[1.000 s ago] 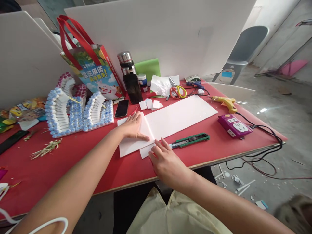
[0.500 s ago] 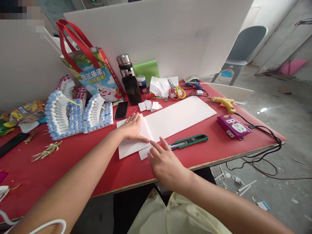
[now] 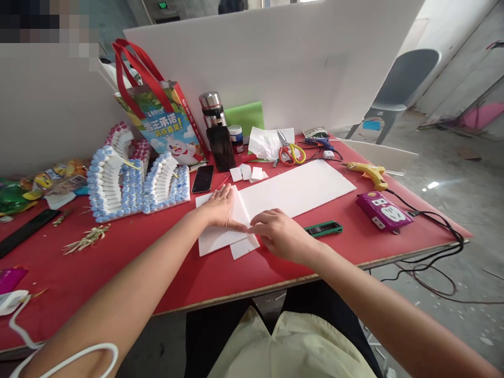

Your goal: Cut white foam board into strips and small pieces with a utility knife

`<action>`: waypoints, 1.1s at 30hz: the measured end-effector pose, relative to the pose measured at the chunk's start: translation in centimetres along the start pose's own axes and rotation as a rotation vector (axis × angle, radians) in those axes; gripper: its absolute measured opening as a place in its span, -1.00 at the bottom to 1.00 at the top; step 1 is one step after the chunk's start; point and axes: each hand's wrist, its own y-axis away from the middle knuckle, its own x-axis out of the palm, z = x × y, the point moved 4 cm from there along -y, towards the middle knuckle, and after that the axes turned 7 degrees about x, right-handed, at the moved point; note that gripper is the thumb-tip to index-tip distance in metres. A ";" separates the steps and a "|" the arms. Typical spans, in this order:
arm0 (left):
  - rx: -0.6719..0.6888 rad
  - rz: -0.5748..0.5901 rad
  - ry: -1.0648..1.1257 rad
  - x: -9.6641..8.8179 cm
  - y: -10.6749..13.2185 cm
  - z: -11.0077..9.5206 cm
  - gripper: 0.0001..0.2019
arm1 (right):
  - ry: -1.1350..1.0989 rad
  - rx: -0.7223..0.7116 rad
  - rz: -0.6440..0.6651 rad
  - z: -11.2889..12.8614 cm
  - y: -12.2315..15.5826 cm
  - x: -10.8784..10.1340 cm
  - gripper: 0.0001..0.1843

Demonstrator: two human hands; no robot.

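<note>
My left hand [image 3: 221, 209] lies flat with its thumb spread, pressing a white foam sheet [image 3: 214, 242] on the red table. A long white board [image 3: 301, 185] extends to the right from under that sheet's edge. My right hand [image 3: 282, 234] is closed, its bent fingertips meeting the sheet's front edge beside my left thumb; whatever they pinch is hidden. Below them a small white piece [image 3: 244, 248] sticks out from beneath the sheet. A green utility knife [image 3: 326, 229] rests behind my right wrist, its blade end covered by the hand.
Around the work lie small white squares [image 3: 247, 172], scissors [image 3: 292, 152], a yellow glue gun [image 3: 368, 174] and a purple power strip [image 3: 384, 211] with cables. On the left stand cotton-swab-like structures [image 3: 108, 184], a phone [image 3: 203, 179], a flask [image 3: 211, 107] and a bag [image 3: 167, 126].
My right hand's fingers have gone from stretched out to bent, drawn in at the sheet's edge, and the hand now covers the knife's blade end. The view has shifted slightly; my left hand keeps pressing.
</note>
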 end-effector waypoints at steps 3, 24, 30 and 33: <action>0.008 -0.002 0.004 0.0 0.0 -0.1 0.50 | 0.053 -0.027 0.058 0.2 0.1 0.6 -0.58; 0.054 -0.020 0.056 -0.1 0.2 0.0 0.57 | 0.412 0.162 0.102 -3.0 7.9 -2.7 -0.59; 0.046 -0.016 0.054 0.2 0.1 0.1 0.59 | 0.266 0.298 0.219 -3.5 7.9 -2.8 -0.65; 0.056 -0.028 0.059 0.5 -0.1 0.3 0.59 | 0.090 0.322 0.263 -1.9 7.1 -2.5 -0.70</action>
